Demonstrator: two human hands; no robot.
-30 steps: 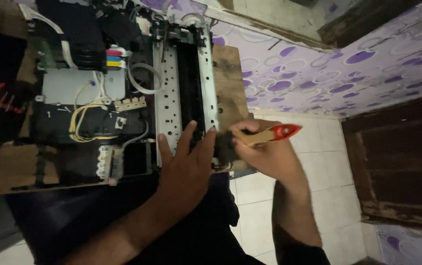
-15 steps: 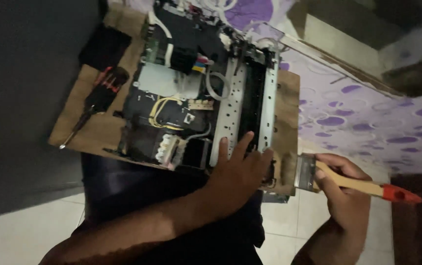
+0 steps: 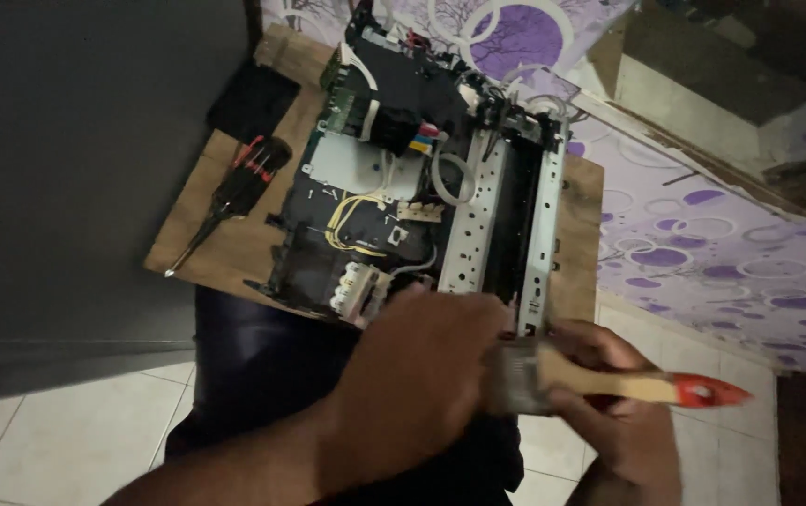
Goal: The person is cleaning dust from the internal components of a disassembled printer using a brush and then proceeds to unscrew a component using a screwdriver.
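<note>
Wooden-handled paintbrush [image 3: 600,379], gripped in the right hand [image 3: 623,412], has swung back to the opened printer's [image 3: 422,206] near edge; left hand's [image 3: 417,384] fingers rest spread, steadying it.

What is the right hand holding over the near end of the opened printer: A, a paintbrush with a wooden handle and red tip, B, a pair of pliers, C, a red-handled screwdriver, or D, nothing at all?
A: the right hand grips a paintbrush with a wooden handle and red tip, bristles at the near end of the opened printer; the screwdriver lies untouched on the wooden board.
</note>
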